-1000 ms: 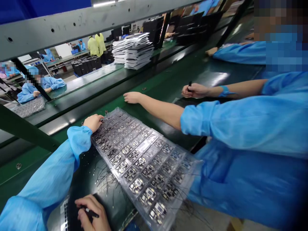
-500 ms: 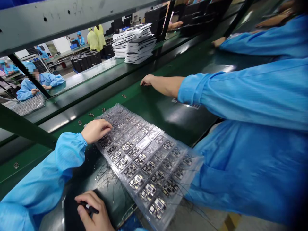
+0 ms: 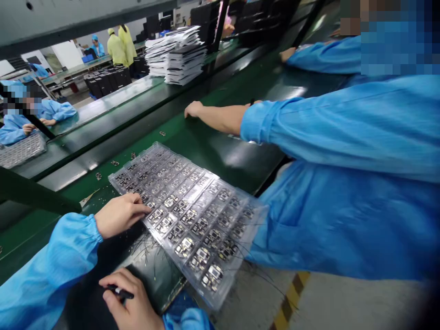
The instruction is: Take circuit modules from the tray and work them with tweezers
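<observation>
The left hand (image 3: 120, 213) is at the long side of the tray (image 3: 259, 213), thumb and forefinger nearly together over a pocket; I can't tell whether anything is pinched between them. The right hand (image 3: 132, 298) is half curled around a black pen (image 3: 120, 292), apart from the tray, low over the dark bench.

The tray lies at a slant, with its far end by the green belt (image 3: 167, 124) and its near end out past the bench edge, over the floor. A push down on that end could tip it and spill the circuit boards (image 3: 184, 247). Thin dark wires (image 3: 142, 244) trail over both long sides; a cuff catching 1 of them could drag a board out of place. The gown (image 3: 326, 220) of the person alongside is so near the right corner that a turn of the body might knock it.

The tray is clear plastic, shiny and divided into rows of pockets. The boards are dark with silvery and gold patches, and glare hides some. Beyond it, 4 loose boards (image 3: 98, 176) lie on the belt.
</observation>
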`<state>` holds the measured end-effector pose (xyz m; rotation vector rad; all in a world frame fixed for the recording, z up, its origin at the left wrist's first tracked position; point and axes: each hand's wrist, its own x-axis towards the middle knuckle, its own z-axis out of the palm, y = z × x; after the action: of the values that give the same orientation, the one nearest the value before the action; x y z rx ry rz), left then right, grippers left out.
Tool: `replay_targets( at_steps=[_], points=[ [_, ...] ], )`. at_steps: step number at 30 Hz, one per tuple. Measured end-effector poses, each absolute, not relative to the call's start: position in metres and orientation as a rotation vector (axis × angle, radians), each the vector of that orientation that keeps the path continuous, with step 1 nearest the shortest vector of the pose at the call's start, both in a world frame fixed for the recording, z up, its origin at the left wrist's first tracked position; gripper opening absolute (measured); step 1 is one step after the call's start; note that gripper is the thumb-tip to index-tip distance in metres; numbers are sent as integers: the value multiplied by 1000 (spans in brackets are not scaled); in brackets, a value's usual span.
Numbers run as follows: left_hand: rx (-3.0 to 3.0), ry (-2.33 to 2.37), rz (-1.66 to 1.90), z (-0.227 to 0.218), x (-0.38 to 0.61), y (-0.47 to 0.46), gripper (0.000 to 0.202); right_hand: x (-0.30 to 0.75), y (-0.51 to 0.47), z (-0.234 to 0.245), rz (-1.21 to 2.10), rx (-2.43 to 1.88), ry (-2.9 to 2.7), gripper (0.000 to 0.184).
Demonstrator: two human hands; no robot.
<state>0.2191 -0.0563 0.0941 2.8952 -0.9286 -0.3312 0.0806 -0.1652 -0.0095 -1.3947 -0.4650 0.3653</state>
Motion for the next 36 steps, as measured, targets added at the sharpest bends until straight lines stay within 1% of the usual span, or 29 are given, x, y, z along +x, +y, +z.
replay_targets(
  at_steps=[2, 6, 9, 12, 16, 21, 27, 32, 36],
  points=[
    [2878, -929, -304, 97, 221, -59, 28, 81, -165, -9, 359, -1394, -467, 30],
    [2823, -920, -196, 99, 226, -70, 29, 81, -164, -10, 356, -1393, -465, 26],
    [2799, -916, -159, 97, 233, -80, 28, 81, -163, -11, 393, -1394, -455, 28],
    [2790, -894, -143, 91, 240, -88, 27, 81, -163, -11, 364, -1377, -446, 25],
    [2787, -853, -148, 83, 250, -94, 26, 80, -164, -11, 423, -1360, -453, 26],
    [2804, -819, -194, 77, 259, -101, 28, 79, -163, -14, 331, -1371, -474, 24],
    [2847, -802, -220, 76, 269, -109, 27, 77, -163, -16, 406, -1372, -444, 21],
    [2860, -848, -256, 75, 271, -112, 27, 77, -160, -19, 333, -1382, -438, 21],
    [2899, -880, -284, 76, 271, -115, 29, 78, -161, -16, 366, -1375, -423, 18]
  ],
)
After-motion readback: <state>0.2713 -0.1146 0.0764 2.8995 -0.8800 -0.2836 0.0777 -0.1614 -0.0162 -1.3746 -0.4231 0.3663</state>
